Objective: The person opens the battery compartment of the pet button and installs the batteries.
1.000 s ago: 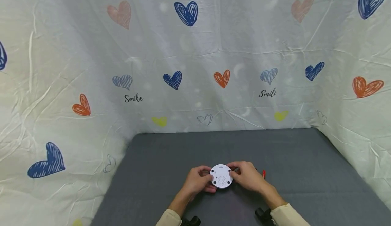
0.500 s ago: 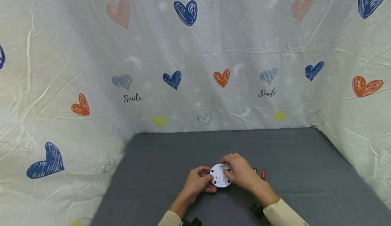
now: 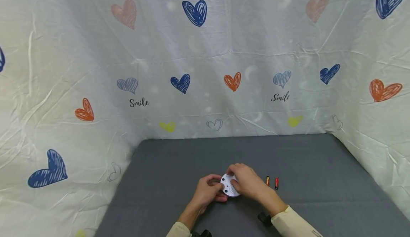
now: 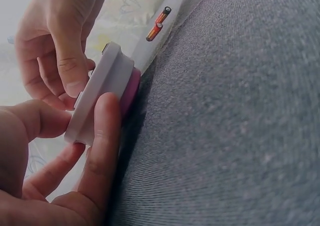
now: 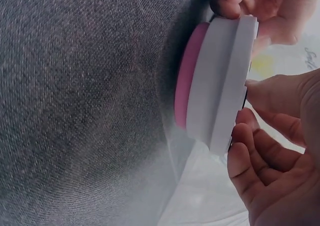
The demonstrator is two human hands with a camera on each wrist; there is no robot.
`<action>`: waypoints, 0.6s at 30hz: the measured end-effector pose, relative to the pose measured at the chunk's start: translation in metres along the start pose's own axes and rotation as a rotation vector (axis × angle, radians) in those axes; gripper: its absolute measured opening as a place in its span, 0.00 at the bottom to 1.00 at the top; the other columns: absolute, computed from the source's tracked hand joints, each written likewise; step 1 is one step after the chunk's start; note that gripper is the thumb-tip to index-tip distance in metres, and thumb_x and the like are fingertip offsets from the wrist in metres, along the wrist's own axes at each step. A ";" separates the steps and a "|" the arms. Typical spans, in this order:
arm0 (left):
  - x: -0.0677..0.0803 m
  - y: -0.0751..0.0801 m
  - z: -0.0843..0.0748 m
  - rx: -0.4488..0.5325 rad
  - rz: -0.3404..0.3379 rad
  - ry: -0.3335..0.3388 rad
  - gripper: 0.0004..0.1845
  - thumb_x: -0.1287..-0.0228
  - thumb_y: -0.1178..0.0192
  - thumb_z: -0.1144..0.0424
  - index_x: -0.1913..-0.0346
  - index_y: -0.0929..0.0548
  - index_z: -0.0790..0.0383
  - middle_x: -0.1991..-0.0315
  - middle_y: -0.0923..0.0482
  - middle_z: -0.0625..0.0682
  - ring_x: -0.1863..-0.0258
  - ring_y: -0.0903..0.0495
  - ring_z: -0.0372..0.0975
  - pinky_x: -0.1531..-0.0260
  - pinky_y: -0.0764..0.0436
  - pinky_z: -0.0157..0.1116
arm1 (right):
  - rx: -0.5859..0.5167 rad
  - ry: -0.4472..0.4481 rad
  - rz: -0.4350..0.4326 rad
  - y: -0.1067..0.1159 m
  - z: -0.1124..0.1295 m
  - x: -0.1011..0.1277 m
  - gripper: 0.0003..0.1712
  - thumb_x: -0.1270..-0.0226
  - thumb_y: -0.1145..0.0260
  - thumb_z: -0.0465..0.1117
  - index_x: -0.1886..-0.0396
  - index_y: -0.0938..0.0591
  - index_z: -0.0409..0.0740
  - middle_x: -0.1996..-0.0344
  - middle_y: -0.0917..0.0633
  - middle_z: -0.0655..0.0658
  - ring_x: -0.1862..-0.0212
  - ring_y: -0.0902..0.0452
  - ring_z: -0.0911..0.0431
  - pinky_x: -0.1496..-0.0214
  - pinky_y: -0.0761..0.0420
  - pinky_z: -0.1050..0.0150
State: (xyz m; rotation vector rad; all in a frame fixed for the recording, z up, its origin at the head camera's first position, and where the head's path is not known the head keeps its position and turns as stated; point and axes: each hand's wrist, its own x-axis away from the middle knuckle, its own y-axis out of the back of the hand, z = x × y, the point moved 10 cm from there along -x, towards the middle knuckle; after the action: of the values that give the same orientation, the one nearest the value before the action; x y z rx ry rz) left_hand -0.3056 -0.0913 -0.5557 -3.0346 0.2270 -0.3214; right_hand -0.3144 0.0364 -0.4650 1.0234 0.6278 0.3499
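A round white device (image 3: 227, 186), flat face up, has small black feet and tiny holes. Its pink base (image 5: 191, 76) shows in the right wrist view, close over the grey cloth. My left hand (image 3: 206, 191) grips the device's left edge, thumb on the upper face and fingers along the side and below. My right hand (image 3: 249, 182) bends over the right part of that face, covering it in the head view. In the right wrist view its thumb and fingertips rest at the face, set apart; I cannot tell whether they pinch a small part there.
Two small batteries, an orange-and-black one (image 3: 267, 180) and a red one (image 3: 276, 183), lie on the grey cloth (image 3: 307, 166) right of my right hand. White curtains (image 3: 205, 52) printed with hearts stand behind and at both sides.
My right hand has left the device's right edge and moved left over its upper face. Both batteries, earlier partly hidden behind that hand, now show. The left hand keeps its grip.
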 end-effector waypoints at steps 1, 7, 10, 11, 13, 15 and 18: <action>0.000 0.000 0.000 0.000 -0.003 0.000 0.22 0.34 0.37 0.76 0.37 0.20 0.73 0.63 0.11 0.58 0.75 0.09 0.42 0.70 0.04 0.40 | -0.003 -0.002 0.003 -0.001 0.000 0.000 0.11 0.35 0.23 0.31 0.56 0.14 0.44 0.58 0.11 0.46 0.52 0.14 0.50 0.52 0.10 0.49; 0.001 0.001 -0.001 -0.012 -0.023 0.001 0.22 0.34 0.38 0.76 0.37 0.20 0.73 0.63 0.10 0.58 0.76 0.10 0.41 0.71 0.04 0.40 | -0.023 -0.011 0.033 -0.003 -0.002 0.000 0.11 0.33 0.25 0.30 0.55 0.14 0.44 0.57 0.14 0.47 0.53 0.16 0.52 0.54 0.11 0.51; 0.001 0.001 -0.002 -0.012 -0.032 0.002 0.23 0.35 0.37 0.76 0.37 0.19 0.73 0.62 0.10 0.59 0.76 0.10 0.42 0.72 0.04 0.40 | -0.031 -0.022 0.048 -0.004 -0.004 -0.001 0.11 0.32 0.25 0.30 0.54 0.14 0.44 0.56 0.15 0.46 0.53 0.18 0.53 0.54 0.12 0.53; 0.001 0.001 -0.003 -0.012 -0.034 0.002 0.23 0.36 0.38 0.76 0.37 0.19 0.73 0.62 0.11 0.59 0.76 0.10 0.42 0.72 0.04 0.40 | -0.032 -0.024 0.052 -0.004 -0.004 -0.002 0.11 0.32 0.26 0.30 0.53 0.14 0.44 0.56 0.15 0.46 0.53 0.18 0.53 0.53 0.12 0.53; 0.001 0.001 -0.004 -0.015 -0.039 0.000 0.23 0.36 0.38 0.76 0.37 0.19 0.73 0.62 0.11 0.59 0.77 0.10 0.42 0.72 0.04 0.41 | -0.032 -0.030 0.059 -0.005 -0.004 -0.002 0.11 0.32 0.26 0.30 0.52 0.14 0.44 0.56 0.16 0.46 0.53 0.18 0.53 0.53 0.12 0.53; 0.002 0.001 -0.005 -0.021 -0.040 -0.002 0.23 0.36 0.38 0.76 0.38 0.19 0.73 0.63 0.11 0.59 0.77 0.10 0.42 0.72 0.04 0.41 | -0.024 -0.034 0.059 -0.005 -0.004 -0.002 0.11 0.31 0.26 0.30 0.52 0.13 0.44 0.56 0.16 0.46 0.53 0.19 0.53 0.53 0.12 0.53; 0.003 0.000 -0.005 -0.026 -0.038 -0.002 0.22 0.37 0.38 0.76 0.39 0.18 0.74 0.64 0.11 0.58 0.77 0.10 0.41 0.72 0.04 0.40 | -0.002 -0.035 0.043 -0.004 -0.003 0.000 0.10 0.31 0.25 0.31 0.53 0.12 0.45 0.57 0.17 0.47 0.54 0.20 0.53 0.54 0.13 0.53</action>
State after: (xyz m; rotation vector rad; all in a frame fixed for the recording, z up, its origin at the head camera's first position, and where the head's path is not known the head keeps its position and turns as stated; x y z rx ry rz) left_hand -0.3034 -0.0926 -0.5500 -3.0684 0.1751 -0.3203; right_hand -0.3166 0.0364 -0.4691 1.0399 0.5741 0.3694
